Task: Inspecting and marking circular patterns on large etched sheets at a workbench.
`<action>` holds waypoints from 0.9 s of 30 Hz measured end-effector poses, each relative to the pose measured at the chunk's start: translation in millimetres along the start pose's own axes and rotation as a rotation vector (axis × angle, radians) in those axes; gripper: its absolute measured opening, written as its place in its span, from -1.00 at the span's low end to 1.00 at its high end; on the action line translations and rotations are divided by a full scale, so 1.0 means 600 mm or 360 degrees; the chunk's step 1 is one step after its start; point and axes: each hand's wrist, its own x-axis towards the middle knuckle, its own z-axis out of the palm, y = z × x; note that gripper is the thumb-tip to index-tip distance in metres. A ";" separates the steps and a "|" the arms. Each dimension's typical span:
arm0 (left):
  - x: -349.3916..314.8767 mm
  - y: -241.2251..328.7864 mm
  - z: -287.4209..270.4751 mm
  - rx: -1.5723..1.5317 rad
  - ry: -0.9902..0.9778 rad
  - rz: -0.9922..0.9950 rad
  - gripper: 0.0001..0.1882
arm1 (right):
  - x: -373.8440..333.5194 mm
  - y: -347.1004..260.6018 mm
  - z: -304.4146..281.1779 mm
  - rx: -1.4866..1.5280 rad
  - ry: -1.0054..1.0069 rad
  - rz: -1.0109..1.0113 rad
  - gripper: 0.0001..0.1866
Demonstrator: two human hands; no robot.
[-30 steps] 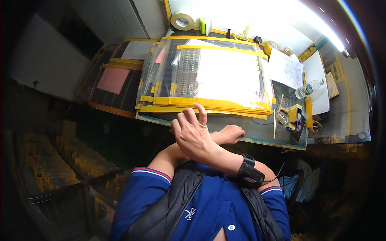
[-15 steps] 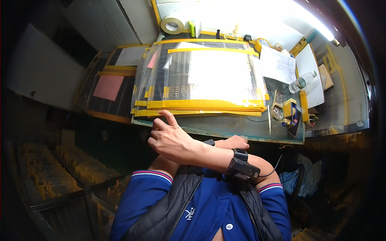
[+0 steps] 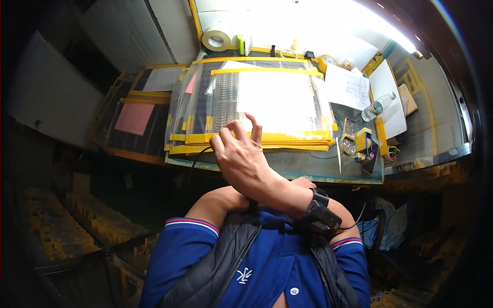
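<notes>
Head view: panels stacked on the bench, neither hand seen gripping them

Stack of clear panels (image 3: 226, 97): lies flat on the glass-topped bench (image 3: 287, 160), in front of the person. Yellow tape strips (image 3: 287, 136) already line the near and far edges of the uppermost panel; no panel is lifted. Completion of the lower panels cannot be verified, and no unfinished edge can be identified

Right hand (image 3: 240, 156): half open, fingers loosely curled, back of the hand upward, no object visible in it. It overlaps the near edge of the stack in view; contact cannot be confirmed

Left hand (image 3: 303, 182): mostly hidden behind the crossed right forearm; opening and grip cannot be determined

Supplies: a tape roll (image 3: 216, 39) stands behind the stack, apart from both hands; a white pointed tool (image 3: 339, 155) lies to its right
</notes>
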 end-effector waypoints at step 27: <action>-0.161 -0.219 -0.199 0.0884 0.0384 -0.1091 -0.27 | -0.295 0.405 0.167 -0.0311 -0.0171 0.1174 -0.85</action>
